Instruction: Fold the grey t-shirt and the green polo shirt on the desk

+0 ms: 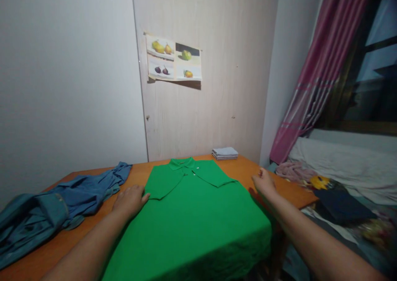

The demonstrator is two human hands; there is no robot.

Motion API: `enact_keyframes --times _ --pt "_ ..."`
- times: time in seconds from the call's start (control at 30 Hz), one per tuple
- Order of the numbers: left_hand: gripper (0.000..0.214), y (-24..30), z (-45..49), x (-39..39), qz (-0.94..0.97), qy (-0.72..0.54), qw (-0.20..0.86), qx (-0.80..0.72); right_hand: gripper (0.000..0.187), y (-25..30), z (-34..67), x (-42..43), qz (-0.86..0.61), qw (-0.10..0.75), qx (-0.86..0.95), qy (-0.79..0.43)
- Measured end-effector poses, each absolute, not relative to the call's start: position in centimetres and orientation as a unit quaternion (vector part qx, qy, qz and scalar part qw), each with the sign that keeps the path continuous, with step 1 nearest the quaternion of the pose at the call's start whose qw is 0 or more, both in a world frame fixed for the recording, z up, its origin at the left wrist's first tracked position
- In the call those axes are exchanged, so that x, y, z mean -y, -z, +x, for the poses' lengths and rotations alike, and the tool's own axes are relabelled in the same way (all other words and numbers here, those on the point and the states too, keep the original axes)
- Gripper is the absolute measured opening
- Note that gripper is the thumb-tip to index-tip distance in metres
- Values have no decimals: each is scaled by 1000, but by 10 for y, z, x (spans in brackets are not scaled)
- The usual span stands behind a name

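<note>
A green polo shirt (198, 206) lies spread on the orange-brown table (245, 169), its collar at the far side. Both short sleeves are folded inward over the front, and the lower part hangs over the near edge. At the shirt's left edge rests my left hand (132, 200), palm down with fingers loosely stretched and the thumb by the left sleeve. My right hand (263, 182) is just right of the shirt, over the table, with its fingers curled in; nothing shows in it.
Crumpled blue trousers (89, 192) lie along the table's left side. A folded checked cloth (225, 153) sits at the back right. Right of the table is a bed with a dark blue flat item (344, 204) and a pinkish cloth (294, 171). A panel (217, 115) stands behind the table.
</note>
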State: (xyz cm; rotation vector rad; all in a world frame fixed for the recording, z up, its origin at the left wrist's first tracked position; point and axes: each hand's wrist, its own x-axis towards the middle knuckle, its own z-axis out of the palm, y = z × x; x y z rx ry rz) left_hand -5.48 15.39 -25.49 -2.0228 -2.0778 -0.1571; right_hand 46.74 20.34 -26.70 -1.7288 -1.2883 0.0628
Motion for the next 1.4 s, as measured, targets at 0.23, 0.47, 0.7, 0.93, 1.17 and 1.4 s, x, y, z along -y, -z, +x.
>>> enact_keyframes --times 0.23,0.47,0.7,0.93,1.17,1.4 --pt "42 245 -16 -126 -669 34 135 731 43 286 424 -181 -614 373 691 -78" --pt "69 266 11 -71 -701 57 21 711 68 305 394 -157 -621 146 768 -58" --pt "87 280 0 -49 -677 37 -2 735 79 300 392 -152 -627 78 773 -51" --pt "88 281 -6 -38 -677 49 -2 734 78 302 391 -154 -630 85 770 -53" --pt "75 280 -7 -27 -685 112 26 719 77 304 392 -156 -627 99 771 -56" --pt "44 269 0 -11 -666 155 74 726 71 297 399 -149 -605 125 784 -57"
